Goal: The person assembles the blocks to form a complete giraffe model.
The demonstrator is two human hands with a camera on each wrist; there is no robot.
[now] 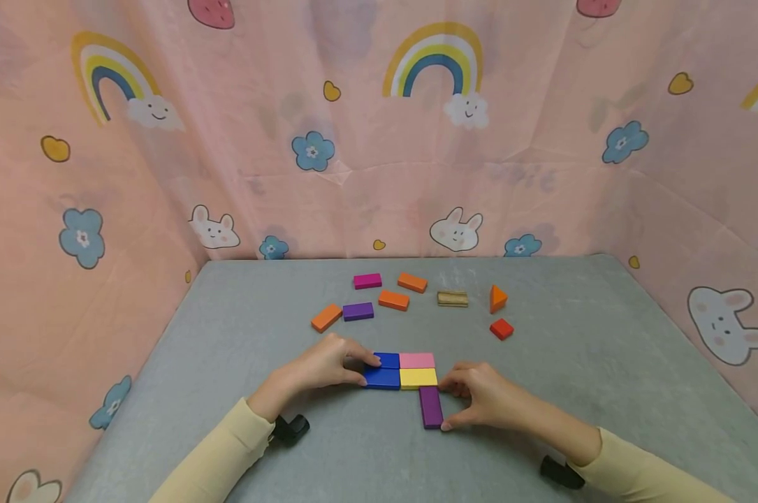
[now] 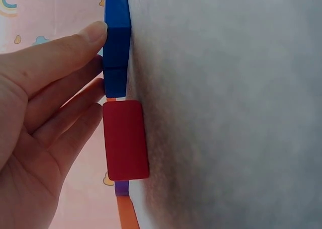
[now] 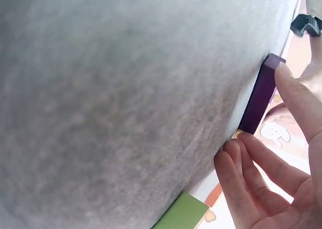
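A flat group of blocks lies on the table: two blue blocks (image 1: 382,379), a pink block (image 1: 417,360) and a yellow block (image 1: 418,378). A purple block (image 1: 431,407) extends from the yellow one toward the front. My left hand (image 1: 325,363) touches the blue pair's left end with thumb and fingertips. Lengthwise, my right hand (image 1: 482,397) pinches the purple block, thumb at its near end and fingers by the yellow block. A red block (image 2: 126,140) appears beside my left fingers in the left wrist view, and a green block (image 3: 181,212) near my right fingers; both are hidden from the head view.
Farther back lie a magenta block (image 1: 367,281), several orange blocks (image 1: 394,300), another purple block (image 1: 358,311) and a wood-coloured piece (image 1: 452,299). Toward the right are an orange triangular block (image 1: 497,298) and a small red block (image 1: 501,329). A patterned curtain (image 1: 366,195) surrounds the grey table (image 1: 228,314).
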